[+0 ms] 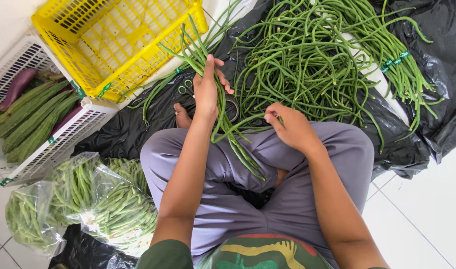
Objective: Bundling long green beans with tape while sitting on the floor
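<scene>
A bundle of long beans point(223, 112) is gripped by the left hand point(206, 89), fingers pointing to twelve o'clock; one bean is pinched by the right hand point(287, 125) at four o'clock.

White tiled floor point(427, 209) carries a black plastic sheet point(417, 144) (crumpled at its edges); left of the sheet sit a white crate point(18, 65) and clear bean bags point(103, 204).

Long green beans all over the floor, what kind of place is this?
Probably a home or small market's vegetable-sorting spot on a tiled floor: loose long beans heaped on black plastic sheeting, crates like the yellow crate, and bagged beans.
</scene>
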